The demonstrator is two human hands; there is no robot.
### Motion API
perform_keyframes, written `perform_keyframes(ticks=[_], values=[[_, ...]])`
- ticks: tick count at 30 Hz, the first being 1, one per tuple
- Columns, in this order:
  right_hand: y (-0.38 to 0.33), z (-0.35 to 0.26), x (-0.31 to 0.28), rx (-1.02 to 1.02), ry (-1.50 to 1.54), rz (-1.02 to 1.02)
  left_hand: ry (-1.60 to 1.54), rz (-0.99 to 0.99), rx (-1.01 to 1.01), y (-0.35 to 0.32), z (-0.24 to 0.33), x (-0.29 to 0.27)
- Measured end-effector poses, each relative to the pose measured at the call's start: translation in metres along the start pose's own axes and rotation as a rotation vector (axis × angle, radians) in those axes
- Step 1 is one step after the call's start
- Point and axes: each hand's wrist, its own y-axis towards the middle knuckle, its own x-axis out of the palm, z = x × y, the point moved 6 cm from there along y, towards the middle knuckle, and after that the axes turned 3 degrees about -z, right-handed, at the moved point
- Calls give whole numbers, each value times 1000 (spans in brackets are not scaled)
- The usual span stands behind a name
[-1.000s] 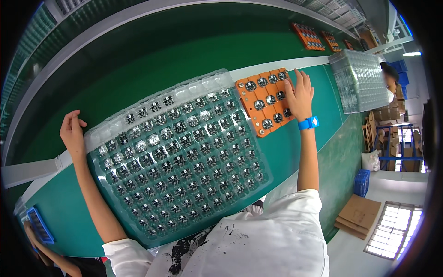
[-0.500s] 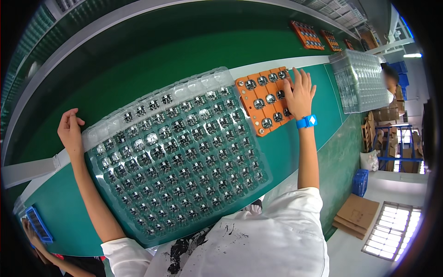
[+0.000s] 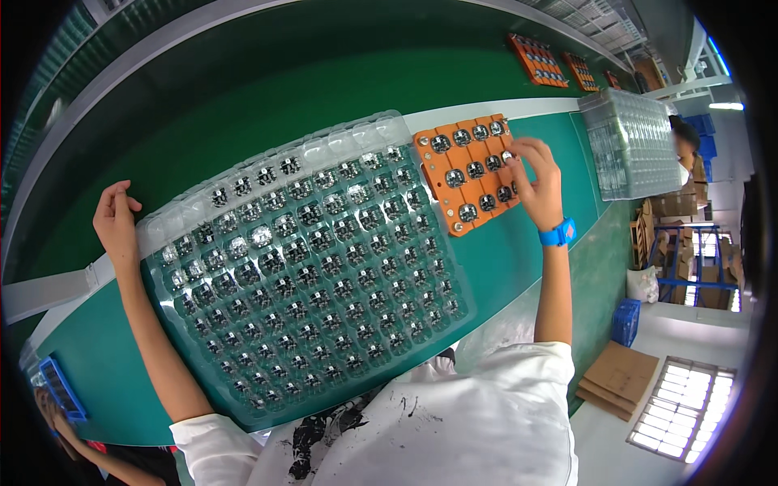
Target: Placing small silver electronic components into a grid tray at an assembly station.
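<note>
The orange fixture plate (image 3: 472,176) lay on the green table (image 3: 519,267), just right of the clear blister tray (image 3: 304,267); most of its pockets held round parts. The right hand (image 3: 541,180) pinched at its right edge, fingers together. The left hand (image 3: 116,223), fingers loosely curled, steadied the nearly full tray's far corner.

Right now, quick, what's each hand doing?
Left hand: loosely curled, resting at the clear tray's edge, holding nothing.
Right hand: fingers pinching at the orange fixture; grip unclear.
</note>
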Motion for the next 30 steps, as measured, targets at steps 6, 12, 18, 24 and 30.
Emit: perform_keyframes(ticks=[6,12,18,24,30], values=[[-3,-5,11,-156,-105,-178,1,1,13,0,1,1],[5,-7,17,-307,-206,-265,26,-11,0,0,0,-1],[15,-2,24,-387,-230,-472,73,-10,-10,3,-9,-5],[18,3,31,-402,-222,-555,76,2,25,7,-13,-9],[17,3,26,-385,-156,-496,61,-48,17,8,-18,-3]])
